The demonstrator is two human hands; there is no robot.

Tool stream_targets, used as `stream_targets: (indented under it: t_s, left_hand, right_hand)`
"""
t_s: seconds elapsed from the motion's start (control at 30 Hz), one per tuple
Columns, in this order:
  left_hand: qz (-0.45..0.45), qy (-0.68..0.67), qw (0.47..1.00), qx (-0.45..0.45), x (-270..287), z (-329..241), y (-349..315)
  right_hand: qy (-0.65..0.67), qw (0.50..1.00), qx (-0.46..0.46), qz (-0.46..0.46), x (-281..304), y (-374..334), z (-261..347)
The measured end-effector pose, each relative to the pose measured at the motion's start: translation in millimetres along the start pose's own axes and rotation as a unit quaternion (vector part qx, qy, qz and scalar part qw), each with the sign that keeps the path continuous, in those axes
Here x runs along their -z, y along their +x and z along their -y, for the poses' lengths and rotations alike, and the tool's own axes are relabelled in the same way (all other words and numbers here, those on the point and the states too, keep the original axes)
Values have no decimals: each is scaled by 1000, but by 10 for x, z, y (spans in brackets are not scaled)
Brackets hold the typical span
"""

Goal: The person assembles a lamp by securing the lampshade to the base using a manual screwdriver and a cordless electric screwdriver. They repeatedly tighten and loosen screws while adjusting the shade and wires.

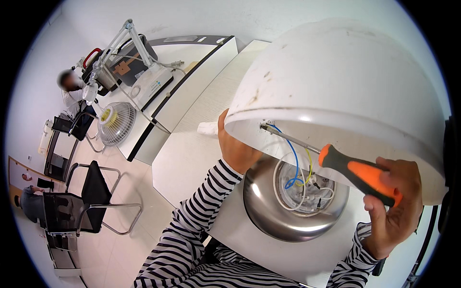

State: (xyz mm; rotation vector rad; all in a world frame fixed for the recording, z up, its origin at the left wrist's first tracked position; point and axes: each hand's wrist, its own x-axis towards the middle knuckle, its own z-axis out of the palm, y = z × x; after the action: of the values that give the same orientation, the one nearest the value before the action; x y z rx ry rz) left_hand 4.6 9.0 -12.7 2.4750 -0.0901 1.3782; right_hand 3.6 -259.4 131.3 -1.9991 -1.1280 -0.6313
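The left hand (235, 149) grips the rim of a large white plastic shell (345, 91) at upper right, tilted over a steel bowl (269, 211) with wires. The right hand (391, 211) is clenched on an orange-black screwdriver (357, 173). A white fan (116, 123) stands on the white table (192, 153) at left.

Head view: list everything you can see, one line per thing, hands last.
Shell: one, white, tilted up over the near table.
Metal bowl: one, silver, under the shell, wires inside.
Wires: blue, yellow and white, in the bowl.
Screwdriver: one, orange and black, tip at the shell's rim.
Table: one, white, near.
Fan: one, white, far table edge.
Lamp arm: one, white, far table.
Chair: one, black, left floor.
Person: one, seated far left.
Left hand: holds the shell's rim.
Right hand: grips the screwdriver.
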Motion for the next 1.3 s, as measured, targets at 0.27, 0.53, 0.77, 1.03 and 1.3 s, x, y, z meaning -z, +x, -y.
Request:
stream_targets:
  t_s: [0.27, 0.53, 0.77, 1.03, 1.3]
  left_hand:
    - [-20, -1, 1000, -6, 18, -1, 24]
    - [8, -1, 1000, 16, 53, -49, 14]
    - [-17, -8, 1000, 5, 64, -87, 60]
    - [-28, -3, 1000, -7, 105, -96, 60]
    - [33, -8, 999, 5, 48, -94, 79]
  right_hand:
    - [-116, 992, -46, 2, -122, -76, -47]
    - [-56, 990, 35, 121, 84, 15, 8]
    - [14, 996, 15, 86, 8, 51, 26]
    - [-40, 988, -114, 92, 16, 5, -4]
    - [-71, 991, 66, 97, -31, -1, 181]
